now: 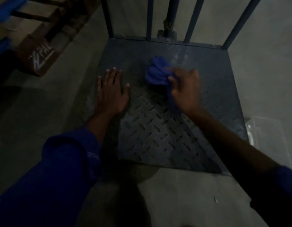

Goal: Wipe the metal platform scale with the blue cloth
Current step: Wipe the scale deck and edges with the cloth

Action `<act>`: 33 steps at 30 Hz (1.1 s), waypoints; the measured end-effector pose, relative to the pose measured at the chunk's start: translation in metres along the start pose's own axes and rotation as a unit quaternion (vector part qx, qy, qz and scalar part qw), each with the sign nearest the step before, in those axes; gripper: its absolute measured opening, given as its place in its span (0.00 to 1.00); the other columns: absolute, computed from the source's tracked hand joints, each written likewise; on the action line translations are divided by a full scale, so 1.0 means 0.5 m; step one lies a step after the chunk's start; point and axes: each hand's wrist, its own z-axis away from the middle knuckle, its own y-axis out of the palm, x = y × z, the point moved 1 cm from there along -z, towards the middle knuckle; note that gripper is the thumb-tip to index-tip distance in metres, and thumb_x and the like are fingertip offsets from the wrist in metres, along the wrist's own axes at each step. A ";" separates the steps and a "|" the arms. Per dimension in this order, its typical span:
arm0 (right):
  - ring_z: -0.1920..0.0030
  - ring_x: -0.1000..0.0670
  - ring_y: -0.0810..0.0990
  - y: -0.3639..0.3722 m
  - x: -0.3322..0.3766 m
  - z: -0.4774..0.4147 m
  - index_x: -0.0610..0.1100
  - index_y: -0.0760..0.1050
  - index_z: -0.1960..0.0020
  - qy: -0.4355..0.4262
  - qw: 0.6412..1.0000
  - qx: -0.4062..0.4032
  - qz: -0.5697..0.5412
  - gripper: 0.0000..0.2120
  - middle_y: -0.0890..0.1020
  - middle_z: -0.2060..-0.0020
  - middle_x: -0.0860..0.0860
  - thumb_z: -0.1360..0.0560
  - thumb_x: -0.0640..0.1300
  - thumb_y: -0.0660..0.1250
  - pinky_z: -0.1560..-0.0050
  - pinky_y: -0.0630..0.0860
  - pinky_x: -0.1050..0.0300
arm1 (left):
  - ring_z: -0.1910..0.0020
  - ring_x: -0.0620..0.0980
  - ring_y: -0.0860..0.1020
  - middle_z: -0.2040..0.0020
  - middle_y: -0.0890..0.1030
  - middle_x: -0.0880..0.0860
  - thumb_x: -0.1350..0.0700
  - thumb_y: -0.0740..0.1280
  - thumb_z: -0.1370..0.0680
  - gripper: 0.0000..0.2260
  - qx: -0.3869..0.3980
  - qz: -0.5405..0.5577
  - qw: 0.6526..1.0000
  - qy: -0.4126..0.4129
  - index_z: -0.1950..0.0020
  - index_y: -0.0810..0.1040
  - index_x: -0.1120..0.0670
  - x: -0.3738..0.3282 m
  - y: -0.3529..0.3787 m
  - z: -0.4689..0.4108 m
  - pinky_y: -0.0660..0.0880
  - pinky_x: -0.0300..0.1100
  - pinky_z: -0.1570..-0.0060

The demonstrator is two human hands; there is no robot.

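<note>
From your head camera, you are looking down at the metal scale (166, 128), a dark plate with a raised diamond tread pattern, sitting on the concrete floor (52, 104). Your left hand (111, 92) lies flat and released on the scale's left part, fingers spread, palm down on the tread. Your right hand (185, 89) is clenched around the blue cloth (156, 73); the hand is blurred, and the bunched cloth bulges out past the fingers toward the scale's far side, resting on or just above the plate. I cannot tell whether it touches. A tail of the cloth hangs down under your palm. Your left arm wears a blue sleeve (60, 161) pushed up from the wrist.

At the far edge of the scale rise dark blue upright bars (149, 18), fixed along its back rim. Left of the scale, well apart on the floor, sits a brown cardboard box (39, 54) with white lettering on its side; what it holds is not visible. Just right of the scale's near corner lies a clear plastic container (263, 133), too dim to tell what is in it.
</note>
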 end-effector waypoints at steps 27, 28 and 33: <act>0.42 0.43 0.82 0.122 0.027 -0.051 0.57 0.80 0.31 -0.152 0.970 0.182 0.046 0.20 0.80 0.30 0.55 0.21 0.46 0.63 0.43 0.63 0.57 | 0.18 0.64 0.63 0.19 0.65 0.64 0.56 0.55 0.22 0.31 -0.015 0.030 0.997 0.072 0.19 0.65 0.65 0.032 0.009 -0.007 0.55 0.59 0.18; 0.43 0.44 0.81 0.117 0.036 -0.032 0.56 0.80 0.32 -0.157 0.969 0.185 0.038 0.20 0.80 0.30 0.56 0.21 0.45 0.64 0.45 0.62 0.58 | 0.18 0.64 0.63 0.19 0.66 0.64 0.55 0.54 0.22 0.31 -0.013 0.032 0.997 0.075 0.20 0.65 0.65 0.034 0.009 0.017 0.56 0.59 0.19; 0.53 0.56 0.66 0.071 0.078 0.080 0.56 0.81 0.33 -0.178 0.965 0.193 0.004 0.18 0.79 0.29 0.57 0.20 0.42 0.66 0.48 0.57 0.61 | 0.18 0.64 0.62 0.19 0.65 0.65 0.53 0.53 0.22 0.32 0.005 0.047 0.994 0.100 0.19 0.65 0.66 0.047 -0.009 0.146 0.55 0.59 0.18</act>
